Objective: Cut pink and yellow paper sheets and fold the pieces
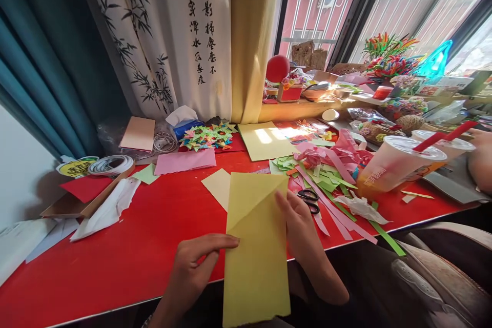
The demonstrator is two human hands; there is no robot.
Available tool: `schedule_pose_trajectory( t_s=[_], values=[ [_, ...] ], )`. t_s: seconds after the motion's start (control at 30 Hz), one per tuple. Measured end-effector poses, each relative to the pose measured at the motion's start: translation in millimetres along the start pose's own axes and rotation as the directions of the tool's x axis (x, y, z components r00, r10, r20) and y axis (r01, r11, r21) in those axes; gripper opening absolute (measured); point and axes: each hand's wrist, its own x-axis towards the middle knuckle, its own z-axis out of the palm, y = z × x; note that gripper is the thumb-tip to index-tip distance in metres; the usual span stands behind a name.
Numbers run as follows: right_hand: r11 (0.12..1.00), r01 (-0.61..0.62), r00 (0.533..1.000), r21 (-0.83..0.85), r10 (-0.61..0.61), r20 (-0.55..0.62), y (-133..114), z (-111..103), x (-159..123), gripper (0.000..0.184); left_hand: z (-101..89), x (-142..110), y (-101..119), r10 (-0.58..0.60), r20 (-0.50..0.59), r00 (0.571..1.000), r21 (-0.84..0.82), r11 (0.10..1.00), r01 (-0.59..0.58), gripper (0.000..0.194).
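A long yellow sheet of paper (pixel 255 256) stands upright over the near edge of the red table (pixel 146 246), its top corner folded down into a diagonal flap. My left hand (pixel 192 269) pinches the sheet's left edge at the fold, thumb stretched across the paper. My right hand (pixel 302 230) grips the right edge, with its thumb on the front and its fingers behind the paper. Black-handled scissors (pixel 309 200) lie on the table just beyond my right hand.
Green and pink paper strips (pixel 330 174) litter the table's right side by two lidded cups with red straws (pixel 395 164). Folded coloured stars (pixel 207 136), pink (pixel 184 160) and yellow sheets (pixel 265 141), tape rolls (pixel 111 164) and a cardboard tray (pixel 80 205) lie further back. Another person's hand (pixel 480 161) shows at far right.
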Motion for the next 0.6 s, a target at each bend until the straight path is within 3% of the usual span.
schedule_pose_trajectory(
  t_s=[0.1, 0.2, 0.3, 0.37, 0.6],
  values=[
    [0.989, -0.1, 0.993, 0.111, 0.093, 0.066, 1.5, 4.5, -2.3, 0.035, 4.4, 4.1, 5.0, -0.019, -0.132, 0.991, -0.029, 0.999, 0.015, 0.022],
    [0.977, -0.152, 0.979, 0.146, 0.129, 0.158, 0.2, 8.1, -5.7, 0.03, 10.6, 16.3, 10.8, -0.167, -0.326, 0.931, -0.15, 0.981, 0.124, 0.023],
    [0.978, -0.174, 0.965, 0.113, 0.147, 0.216, -1.4, 9.4, -8.8, 0.026, 17.2, 28.1, 15.0, -0.39, -0.167, 0.906, -0.327, 0.888, 0.322, 0.037],
    [0.985, -0.155, 0.967, 0.07, 0.137, 0.215, -2.2, 9.2, -9.6, 0.023, 20.6, 31.0, 15.4, -0.456, -0.071, 0.887, -0.386, 0.833, 0.397, 0.038],
    [0.999, -0.017, 0.996, -0.044, 0.021, 0.087, -6.3, 7.4, -10.8, 0.016, 22.9, 27.3, 16.8, -0.458, -0.123, 0.881, -0.392, 0.838, 0.381, 0.031]
  ],
)
